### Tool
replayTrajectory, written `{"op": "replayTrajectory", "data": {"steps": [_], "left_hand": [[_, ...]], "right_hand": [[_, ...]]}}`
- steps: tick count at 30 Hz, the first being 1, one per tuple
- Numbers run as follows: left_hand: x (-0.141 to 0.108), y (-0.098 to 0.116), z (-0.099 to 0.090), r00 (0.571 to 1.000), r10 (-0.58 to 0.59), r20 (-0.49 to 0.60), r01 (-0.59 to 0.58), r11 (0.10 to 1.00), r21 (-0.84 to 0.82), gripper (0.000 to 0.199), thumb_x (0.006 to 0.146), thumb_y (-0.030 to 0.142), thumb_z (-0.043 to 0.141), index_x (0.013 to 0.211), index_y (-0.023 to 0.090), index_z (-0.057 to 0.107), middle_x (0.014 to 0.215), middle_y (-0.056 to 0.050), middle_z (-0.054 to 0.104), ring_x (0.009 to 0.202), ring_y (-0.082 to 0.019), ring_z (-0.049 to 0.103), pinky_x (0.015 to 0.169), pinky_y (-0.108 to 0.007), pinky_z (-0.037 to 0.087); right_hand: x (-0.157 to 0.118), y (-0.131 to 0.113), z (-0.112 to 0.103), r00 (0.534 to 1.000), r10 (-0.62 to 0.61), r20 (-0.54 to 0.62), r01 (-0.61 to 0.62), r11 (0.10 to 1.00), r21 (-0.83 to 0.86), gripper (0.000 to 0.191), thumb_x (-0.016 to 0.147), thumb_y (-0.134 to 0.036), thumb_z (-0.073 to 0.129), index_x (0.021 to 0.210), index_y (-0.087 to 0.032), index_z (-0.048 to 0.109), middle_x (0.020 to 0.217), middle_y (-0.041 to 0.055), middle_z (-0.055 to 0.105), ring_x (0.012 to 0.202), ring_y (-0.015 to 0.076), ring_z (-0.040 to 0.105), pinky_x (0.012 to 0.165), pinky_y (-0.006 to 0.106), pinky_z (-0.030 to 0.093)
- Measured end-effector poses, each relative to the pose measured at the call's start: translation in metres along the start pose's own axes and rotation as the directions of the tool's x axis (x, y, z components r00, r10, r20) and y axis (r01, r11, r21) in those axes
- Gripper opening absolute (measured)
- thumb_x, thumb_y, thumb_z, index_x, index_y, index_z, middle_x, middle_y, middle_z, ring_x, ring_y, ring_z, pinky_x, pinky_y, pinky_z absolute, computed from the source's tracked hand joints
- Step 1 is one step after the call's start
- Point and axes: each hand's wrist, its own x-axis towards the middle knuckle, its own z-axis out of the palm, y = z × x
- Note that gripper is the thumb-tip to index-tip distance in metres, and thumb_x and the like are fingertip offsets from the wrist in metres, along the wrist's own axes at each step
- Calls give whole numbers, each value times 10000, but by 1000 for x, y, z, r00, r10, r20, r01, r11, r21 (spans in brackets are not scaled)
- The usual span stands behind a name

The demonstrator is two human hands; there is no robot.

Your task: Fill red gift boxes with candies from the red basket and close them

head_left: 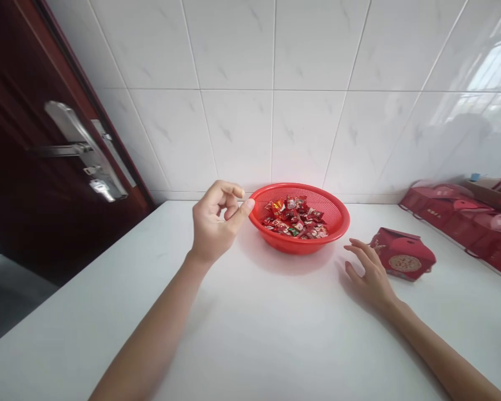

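The left arm [150, 334] is stretched from the near left, the left hand [215, 225] raised with fingers curled and thumb and forefinger slightly parted, while the right arm [438, 345] is extended from the near right, the right hand [373, 281] held lower, fingers loosely spread.

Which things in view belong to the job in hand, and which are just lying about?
Likely the job, by nearness to left hand or right hand: basket; sweets in it; single red box; table.

Likely just about: door; keys; wall; red boxes at far right, though these could belong.
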Motion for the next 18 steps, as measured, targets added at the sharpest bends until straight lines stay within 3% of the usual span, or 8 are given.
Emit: {"op": "replayTrajectory", "data": {"steps": [5, 10, 13, 16, 18], "left_hand": [[-8, -3, 7, 983, -181, 27, 182, 983, -31, 461, 807, 214, 704, 607, 219, 289, 560, 87, 246, 491, -78, 189, 464, -238, 223], [-17, -9, -8, 939, -305, 162, 301, 952, 51, 582, 764, 371, 762, 576, 220, 232, 562, 78, 201, 507, -79, 176, 463, -238, 178], [-20, -17, -43, 896, -390, 212, 365, 919, 147, 584, 772, 461, 755, 547, 216, 274, 544, 70, 234, 498, -82, 218, 455, -231, 198], [-24, -18, -98, 893, -439, 104, 375, 851, 369, 554, 773, 507, 761, 498, 194, 397, 500, 58, 334, 475, -88, 305, 435, -217, 253], [-28, -9, -136, 900, -434, 46, 378, 827, 416, 553, 721, 530, 812, 458, 185, 470, 440, 61, 369, 431, -84, 314, 394, -214, 232]], "right_hand": [[-1, 8, 0, 988, 147, 48, -149, 989, 25, 335, 916, -371, 521, 1214, -263, 630, 1349, 126, 644, 1215, 344, 645, 953, 533, 570], [2, 9, -6, 946, 310, 94, -318, 945, 76, 391, 863, -452, 519, 1178, -255, 640, 1298, 135, 661, 1078, 352, 693, 754, 485, 611], [4, 10, -10, 928, 356, 114, -365, 927, 79, 426, 830, -512, 526, 1136, -241, 645, 1265, 154, 668, 1109, 388, 673, 682, 474, 600], [4, 18, -16, 918, 379, 117, -390, 916, 92, 431, 807, -534, 545, 1108, -245, 654, 1249, 162, 673, 1172, 421, 639, 655, 473, 586], [1, 28, -19, 913, 397, 95, -407, 904, 134, 405, 805, -531, 569, 1086, -256, 668, 1229, 163, 677, 1188, 437, 624, 631, 471, 575]]}}
